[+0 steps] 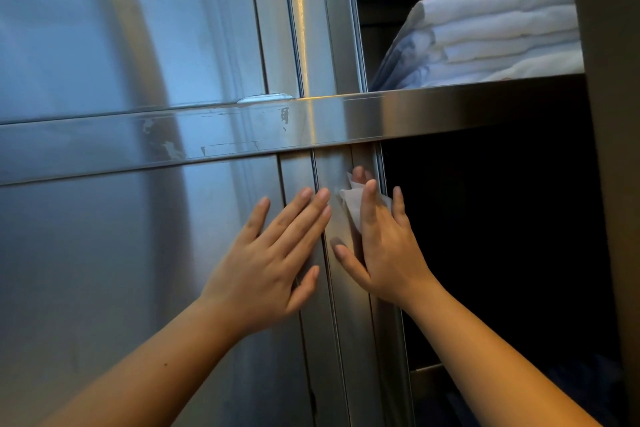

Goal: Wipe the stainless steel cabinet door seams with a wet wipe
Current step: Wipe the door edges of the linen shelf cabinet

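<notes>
I am pressing the wet wipe (352,203) flat under the straight fingers of my right hand (384,250), against the upright steel strip just right of the vertical seam (335,340); nothing is being clenched. My left hand (273,253) is lying spread and released on the cabinet door (138,270), fingertips reaching the seam beside the right hand. The wipe is looking thin, limp and light, so I judge it will bunch on slick steel; pinning it under fingertips should suit better than pinching. Above both hands, the crossbar (225,135) is showing peeled sticker scraps; I am finding no readable writing or brand.
</notes>
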Tool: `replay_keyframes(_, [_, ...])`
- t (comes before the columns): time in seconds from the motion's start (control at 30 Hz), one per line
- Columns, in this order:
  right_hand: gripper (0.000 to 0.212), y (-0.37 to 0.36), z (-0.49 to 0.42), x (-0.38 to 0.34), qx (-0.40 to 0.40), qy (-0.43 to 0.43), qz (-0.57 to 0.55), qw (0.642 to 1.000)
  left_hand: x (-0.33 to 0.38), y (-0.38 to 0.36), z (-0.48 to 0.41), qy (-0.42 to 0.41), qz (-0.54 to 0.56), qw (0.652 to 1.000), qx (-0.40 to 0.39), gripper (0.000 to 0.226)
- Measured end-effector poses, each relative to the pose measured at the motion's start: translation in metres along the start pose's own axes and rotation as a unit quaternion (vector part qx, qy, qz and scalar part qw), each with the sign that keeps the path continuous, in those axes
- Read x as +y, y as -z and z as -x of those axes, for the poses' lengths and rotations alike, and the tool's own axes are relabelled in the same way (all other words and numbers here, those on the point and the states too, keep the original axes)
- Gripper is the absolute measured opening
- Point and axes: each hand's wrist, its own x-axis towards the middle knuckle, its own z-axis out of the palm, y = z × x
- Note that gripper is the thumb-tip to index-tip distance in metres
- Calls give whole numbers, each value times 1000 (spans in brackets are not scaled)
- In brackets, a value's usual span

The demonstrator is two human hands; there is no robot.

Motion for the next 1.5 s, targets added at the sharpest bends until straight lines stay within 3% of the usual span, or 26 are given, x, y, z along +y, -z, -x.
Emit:
replay_keyframes(0.23, [82, 1, 0, -3, -5, -18, 23, 1000, 1, 1, 0, -1, -2, 1000, 9, 61])
replay_keyframes(0.6, [61, 5, 6, -13, 4, -42, 208, 977, 1, 1, 0, 0, -6, 1000, 6, 60])
replay_keyframes(1.0, [58, -1, 14, -16, 23, -50, 235, 971, 1, -1, 0, 0, -5, 1000, 7, 61])
replay_keyframes(1.3, [59, 2, 21, -18, 24, -28, 195, 980, 1, -1, 0, 1, -2, 1000, 13, 60])
replay_keyframes(1.5, [63, 7, 36, -21, -31, -33, 138, 989, 1, 0, 0, 1, -3, 1000, 11, 60])
